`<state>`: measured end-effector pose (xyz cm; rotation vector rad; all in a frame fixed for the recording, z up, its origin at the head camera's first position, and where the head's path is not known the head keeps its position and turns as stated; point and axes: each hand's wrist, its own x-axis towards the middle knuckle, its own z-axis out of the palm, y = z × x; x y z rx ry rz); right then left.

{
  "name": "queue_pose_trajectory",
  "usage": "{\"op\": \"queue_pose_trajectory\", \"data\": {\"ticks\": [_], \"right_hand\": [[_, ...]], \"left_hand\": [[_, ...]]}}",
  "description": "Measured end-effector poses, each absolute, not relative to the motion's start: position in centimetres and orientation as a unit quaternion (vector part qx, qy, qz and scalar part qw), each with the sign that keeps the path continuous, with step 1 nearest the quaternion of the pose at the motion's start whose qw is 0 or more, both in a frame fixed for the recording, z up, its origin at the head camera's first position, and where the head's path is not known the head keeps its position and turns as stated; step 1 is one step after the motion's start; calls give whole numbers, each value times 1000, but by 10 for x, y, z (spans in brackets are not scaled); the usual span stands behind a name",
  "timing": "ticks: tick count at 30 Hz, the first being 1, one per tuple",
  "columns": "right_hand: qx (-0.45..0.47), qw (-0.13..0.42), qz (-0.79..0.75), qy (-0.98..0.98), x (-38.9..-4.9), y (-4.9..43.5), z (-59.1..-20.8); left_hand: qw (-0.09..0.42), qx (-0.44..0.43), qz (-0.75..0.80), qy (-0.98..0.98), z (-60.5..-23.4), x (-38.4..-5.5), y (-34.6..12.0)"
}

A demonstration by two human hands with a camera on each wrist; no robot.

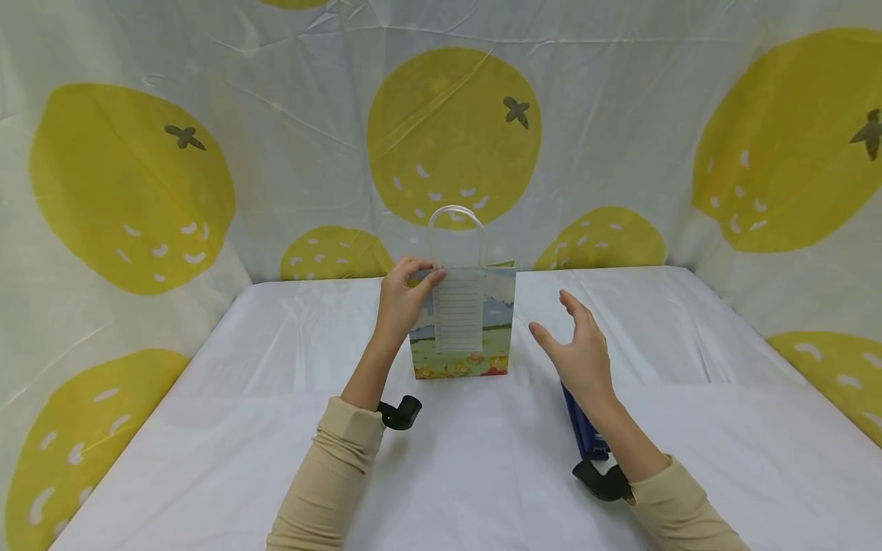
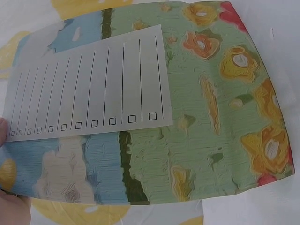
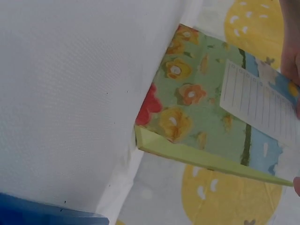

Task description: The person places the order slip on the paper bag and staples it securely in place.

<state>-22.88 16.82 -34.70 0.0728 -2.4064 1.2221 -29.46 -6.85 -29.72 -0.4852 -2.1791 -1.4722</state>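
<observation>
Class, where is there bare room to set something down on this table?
Bare white cloth lies left of the left sleeve, right of the right hand, and in front of the paper bag. It's crowded at the bag's upper left, where the left hand holds a lined sheet, and by the right hand, where a blue object lies partly hidden.

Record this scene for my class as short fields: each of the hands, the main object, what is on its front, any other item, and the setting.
Left hand: pinches the top edge of the paper bag at a corner of the lined sheet
Right hand: holds nothing, thumb and fingers apart, beside the bag
Main object: paper bag, upright, flower-and-sky print, looped handle up
On its front: lined sheet with small checkboxes
Other item: blue object, partly hidden, kind unclear
Setting: white cloth, fruit-print backdrop
</observation>
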Motion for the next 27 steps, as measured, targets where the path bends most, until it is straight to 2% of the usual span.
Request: {"op": "queue_pose_trajectory", "data": {"ticks": [17,27], "right_hand": [[3,228,380,-896,-219,174,-349],[-28,178,357,-917,-210,178,-351]], "left_hand": [[219,-164,-540,-796,-294,-293,-69],[212,-166,-548,-792,-296,-294,-69]]}}
